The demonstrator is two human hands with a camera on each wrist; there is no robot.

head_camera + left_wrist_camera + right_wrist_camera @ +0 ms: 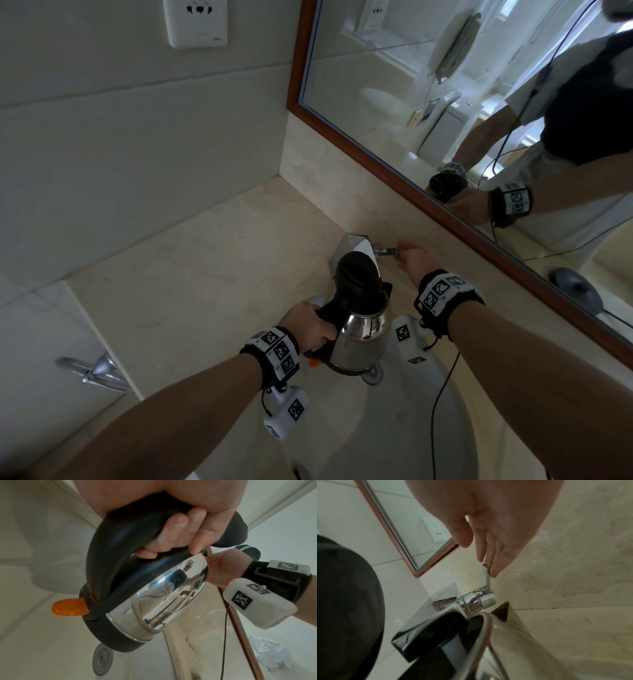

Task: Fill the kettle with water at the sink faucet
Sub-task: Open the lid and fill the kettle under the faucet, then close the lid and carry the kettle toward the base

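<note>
A steel kettle [359, 339] with a black handle and its black lid raised hangs over the sink basin [394, 428], its mouth under the chrome faucet [356, 245]. My left hand [317, 332] grips the handle [120, 545], fingers [180, 534] curled round it above the orange switch [70, 607]. My right hand [416, 258] reaches past the kettle to the faucet lever [486, 577]; its straight fingertips [494, 572] touch the lever's end. No water stream shows at the kettle rim [484, 635].
A wood-framed mirror [479, 102] runs along the right, close behind the faucet, and reflects a black kettle base. The beige counter [205, 274] spreads to the left. A wall socket [195, 20] sits high up and a chrome bar [92, 371] low left. The drain [371, 375] lies under the kettle.
</note>
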